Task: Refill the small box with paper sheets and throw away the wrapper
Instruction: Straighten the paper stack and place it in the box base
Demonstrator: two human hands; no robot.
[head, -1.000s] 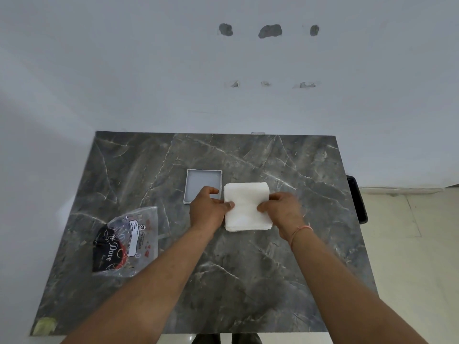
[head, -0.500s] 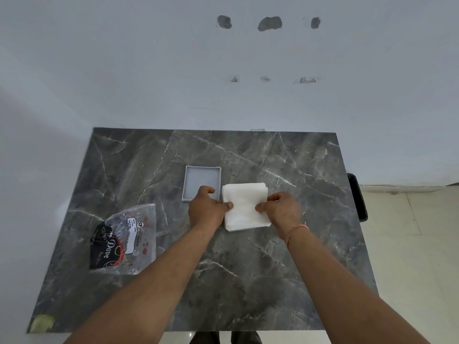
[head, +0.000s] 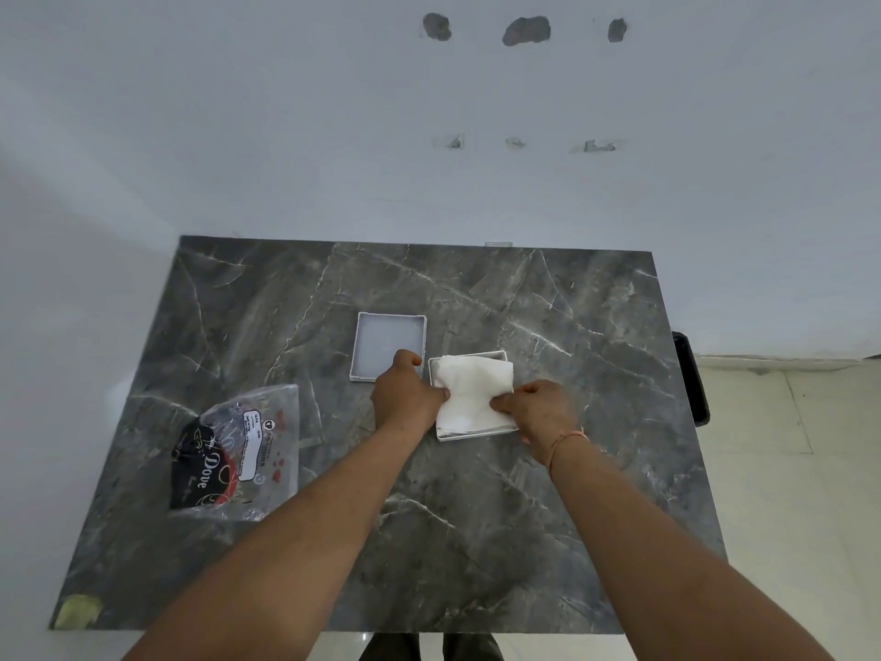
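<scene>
A stack of white paper sheets (head: pixel 473 388) lies in a small white box (head: pixel 469 436) at the middle of the marble table; the box's rim shows at the far and near edges. My left hand (head: pixel 405 397) pinches the stack's left edge. On the right edge, my right hand (head: pixel 536 408) pinches the sheets, which are creased between the hands. An empty grey tray-like lid (head: pixel 387 343) lies just left of the box, partly behind my left hand. The clear plastic wrapper (head: pixel 240 450) with black and red print lies at the left of the table.
The grey marble table (head: pixel 548 517) stands against a white wall. A black object (head: pixel 690 374) sits past the table's right edge, above the tiled floor. A yellowish tape scrap (head: pixel 78 611) sticks to the near left corner.
The stack has sunk lower, so the box's rim now shows around it, and the sheets have creased between my pinching hands. The view has tilted slightly.
</scene>
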